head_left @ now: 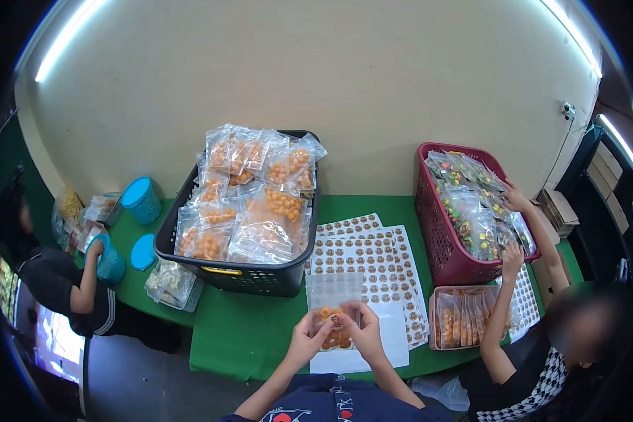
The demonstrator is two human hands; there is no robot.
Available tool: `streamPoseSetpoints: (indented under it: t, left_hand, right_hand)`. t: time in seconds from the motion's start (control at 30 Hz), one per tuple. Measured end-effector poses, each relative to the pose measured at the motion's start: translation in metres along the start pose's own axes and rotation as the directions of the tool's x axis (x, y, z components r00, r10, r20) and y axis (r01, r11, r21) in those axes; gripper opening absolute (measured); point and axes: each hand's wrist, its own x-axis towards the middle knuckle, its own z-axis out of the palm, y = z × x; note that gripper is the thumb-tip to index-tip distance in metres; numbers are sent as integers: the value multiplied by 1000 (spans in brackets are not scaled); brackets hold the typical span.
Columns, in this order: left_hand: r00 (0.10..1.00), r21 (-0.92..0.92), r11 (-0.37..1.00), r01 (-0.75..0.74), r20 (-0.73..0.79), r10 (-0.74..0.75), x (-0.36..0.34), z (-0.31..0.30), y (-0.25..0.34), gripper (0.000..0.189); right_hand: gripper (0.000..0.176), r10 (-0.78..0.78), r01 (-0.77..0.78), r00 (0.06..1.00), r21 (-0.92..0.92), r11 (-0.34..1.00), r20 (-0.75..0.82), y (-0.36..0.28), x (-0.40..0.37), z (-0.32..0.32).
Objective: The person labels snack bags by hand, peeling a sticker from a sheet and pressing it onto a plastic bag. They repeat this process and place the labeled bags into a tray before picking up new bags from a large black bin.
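A clear plastic pouch (334,290) with orange round snacks in its lower part lies upright over white paper at the table's front edge. My left hand (309,339) grips its left side, and my right hand (362,333) its right side. Both thumbs meet near a small round brown sticker (335,320) on the pouch front. Under and behind the pouch are sheets of round brown stickers (380,264), overlapping one another. A black basket (260,280) heaped with similar pouches of orange snacks (285,204) stands just behind and left of my hands.
At right, a co-worker (541,352) reaches into a maroon basket (446,260) of colourful pouches. A pink tray (471,288) of filled pouches is in front. At left, another person (56,281) handles a blue container (110,266); a blue lid (143,252) lies nearby.
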Motion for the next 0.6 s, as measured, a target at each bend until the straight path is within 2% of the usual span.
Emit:
streamPoseSetpoints:
  t: [0.1, 0.3, 0.4, 0.5, 0.6]
  left_hand:
    - [999, 36, 999, 31, -38, -29, 0, 2, 6, 27]
    - [999, 101, 995, 17, 31, -20, 2, -5, -2, 30]
    - [999, 76, 997, 1, 34, -4, 2, -6, -4, 31]
    - [999, 62, 998, 32, -9, -31, 2, -6, -3, 31]
    - [997, 32, 999, 44, -62, -42, 4, -4, -4, 30]
  right_hand:
    - [15, -119, 131, 991, -286, 949, 57, 6, 0, -4]
    - [16, -21, 20, 998, -18, 1000, -57, 5, -1, -5]
    - [16, -14, 12, 998, -36, 999, -64, 2, -2, -3]
    - [16, 47, -44, 997, 59, 997, -54, 8, 0, -3]
    - [15, -46, 48, 999, -124, 991, 24, 6, -1, -1]
